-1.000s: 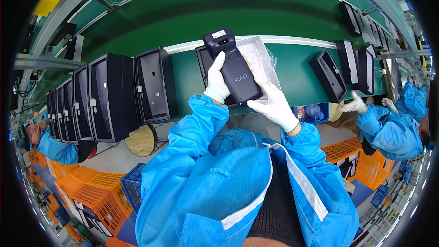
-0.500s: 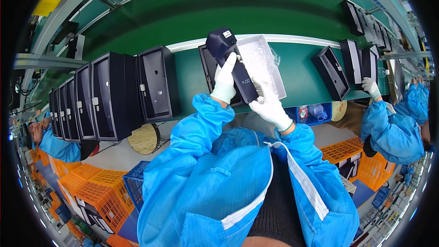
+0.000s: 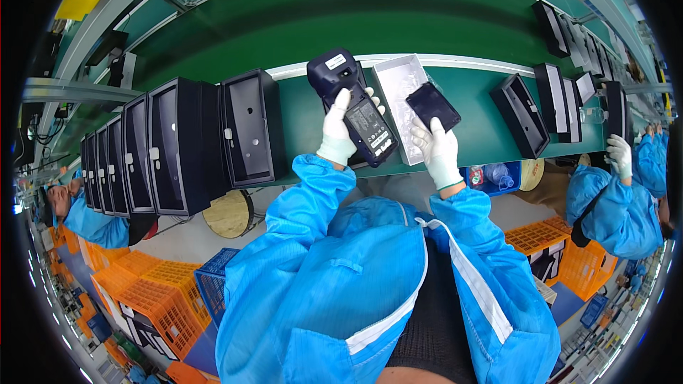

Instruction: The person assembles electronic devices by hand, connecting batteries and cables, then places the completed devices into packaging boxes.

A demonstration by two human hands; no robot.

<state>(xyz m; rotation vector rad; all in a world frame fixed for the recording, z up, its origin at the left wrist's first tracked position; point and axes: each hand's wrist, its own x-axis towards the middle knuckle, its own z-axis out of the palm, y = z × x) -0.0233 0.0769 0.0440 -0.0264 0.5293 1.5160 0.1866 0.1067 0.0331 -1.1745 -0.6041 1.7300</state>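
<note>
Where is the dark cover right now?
In the head view, right of centre, the dark cover is in the right hand, overlapping the right edge of the white box, to the right of the handheld device in the left hand.

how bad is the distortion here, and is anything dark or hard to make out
Head view: strong fisheye bend, with the white rail bowing and black corners round the image; head view: dark shading across the green surface; head view: device and cover look fairly sharp, while details near the lower-left rim are too small to tell.
</note>
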